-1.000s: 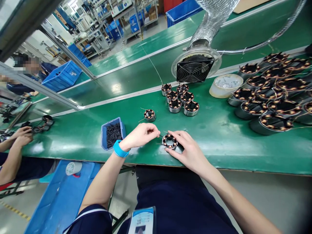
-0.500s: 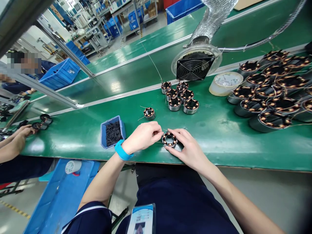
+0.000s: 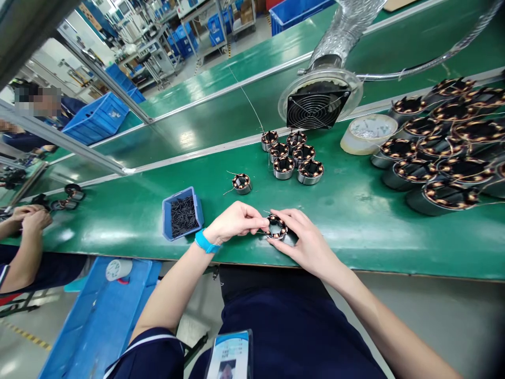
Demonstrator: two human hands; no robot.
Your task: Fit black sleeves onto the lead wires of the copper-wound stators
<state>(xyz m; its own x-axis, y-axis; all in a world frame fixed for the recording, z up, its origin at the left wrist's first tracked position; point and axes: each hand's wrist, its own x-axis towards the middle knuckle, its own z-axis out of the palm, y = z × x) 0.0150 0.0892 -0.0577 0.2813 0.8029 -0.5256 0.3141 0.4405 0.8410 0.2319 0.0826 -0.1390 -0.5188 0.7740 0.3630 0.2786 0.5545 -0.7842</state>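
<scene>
A ring-shaped motor stator (image 3: 277, 227) with copper windings rests on the green bench near its front edge. My right hand (image 3: 302, 234) grips it from the right, thumb and fingers around its outer wall. My left hand (image 3: 245, 220), with a blue band at the wrist, pinches at the stator's left rim. What lies between those fingertips is too small to make out; thin lead wires show close by. Another stator (image 3: 241, 183) with loose wires stands a little behind my left hand. To the left sits a blue bin (image 3: 182, 213) filled with short black tube pieces.
Several stators (image 3: 294, 155) stand grouped behind my hands, and more crowd the right side (image 3: 442, 152). A fan (image 3: 317, 110) on a foil duct hangs over the bench beside a white tub (image 3: 369, 134). At far left, a co-worker's hands (image 3: 33, 217) hold something unclear.
My left hand has moved right, its fingertips now at the stator's rim. My right hand stays around the stator. The co-worker's hands have drawn back from the parts beside them.
</scene>
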